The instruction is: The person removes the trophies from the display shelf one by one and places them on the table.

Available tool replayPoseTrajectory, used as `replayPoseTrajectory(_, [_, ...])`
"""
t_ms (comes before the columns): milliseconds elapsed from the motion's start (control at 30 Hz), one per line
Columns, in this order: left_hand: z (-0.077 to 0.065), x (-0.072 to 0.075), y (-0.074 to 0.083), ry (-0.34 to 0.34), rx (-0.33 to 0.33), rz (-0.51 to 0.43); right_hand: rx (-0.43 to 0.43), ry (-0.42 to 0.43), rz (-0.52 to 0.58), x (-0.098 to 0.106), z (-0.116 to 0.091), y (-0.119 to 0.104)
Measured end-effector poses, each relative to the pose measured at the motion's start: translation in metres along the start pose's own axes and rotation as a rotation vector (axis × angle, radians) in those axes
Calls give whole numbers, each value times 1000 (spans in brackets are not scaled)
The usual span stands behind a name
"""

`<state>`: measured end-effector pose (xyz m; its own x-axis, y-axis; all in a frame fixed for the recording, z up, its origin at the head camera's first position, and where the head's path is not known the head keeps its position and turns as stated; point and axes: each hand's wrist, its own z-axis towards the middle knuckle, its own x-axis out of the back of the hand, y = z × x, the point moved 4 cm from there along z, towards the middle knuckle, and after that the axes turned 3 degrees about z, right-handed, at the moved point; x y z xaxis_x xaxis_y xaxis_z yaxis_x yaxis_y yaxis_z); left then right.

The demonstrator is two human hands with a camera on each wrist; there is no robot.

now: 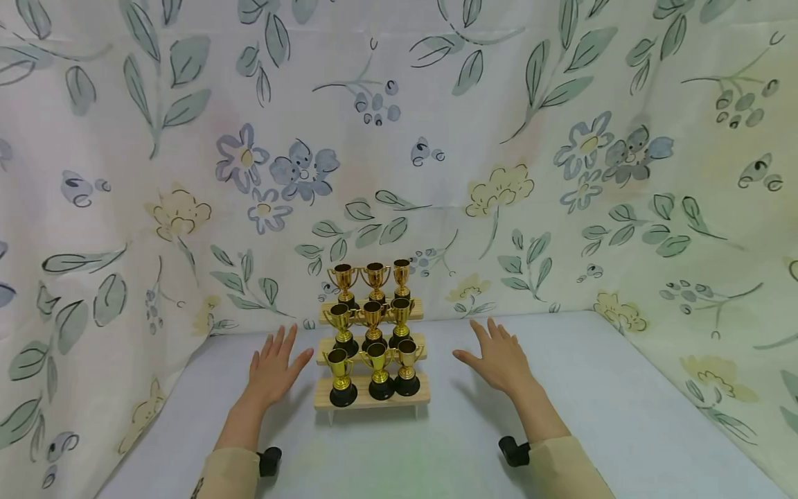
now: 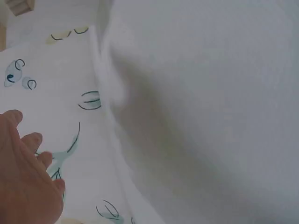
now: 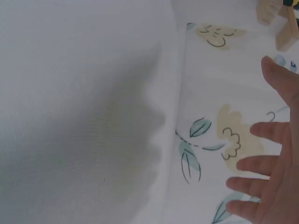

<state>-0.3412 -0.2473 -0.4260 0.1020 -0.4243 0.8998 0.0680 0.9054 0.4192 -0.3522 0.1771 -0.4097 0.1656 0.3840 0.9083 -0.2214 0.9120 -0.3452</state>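
Several small gold trophy cups (image 1: pixel 376 357) with black bases stand upright in three rows on a stepped wooden rack (image 1: pixel 372 402). To the rack's left, my left hand (image 1: pixel 273 371) is held with spread fingers and holds nothing. On the other side, my right hand (image 1: pixel 497 358) is spread the same way, thumb toward the rack, also without anything in it. Both hands are apart from the cups. The left wrist view has the left hand (image 2: pixel 28 172) at its left edge. In the right wrist view, the right hand (image 3: pixel 275 168) shows its fingers fanned, with a rack corner (image 3: pixel 287 35) above.
A white-covered table (image 1: pixel 623 409) lies under the rack and hands. Behind it and along both sides hangs a curtain (image 1: pixel 399 166) printed with leaves and flowers, meeting the table's back edge just behind the rack. Black wrist straps (image 1: pixel 514 450) sit at the sleeve cuffs.
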Motion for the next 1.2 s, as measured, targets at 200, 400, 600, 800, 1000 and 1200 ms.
replayPoseTrajectory(200, [6,4,9,-10,-22,-248,-14,-10,81,0,-1,-3])
replayPoseTrajectory(400, [10,16,22,54,-1,-607,42,25,261,3,-6,-12])
replayPoseTrajectory(600, [20,22,38,101,-19,-881,161,160,483,13,-12,-24])
replayPoseTrajectory(800, [29,19,48,71,-35,-956,208,215,629,19,-21,-39])
replayPoseTrajectory(1000, [36,16,51,56,-15,-980,234,144,757,19,-27,-57])
replayPoseTrajectory(1200, [39,12,50,39,-24,-1018,249,141,780,19,-28,-67])
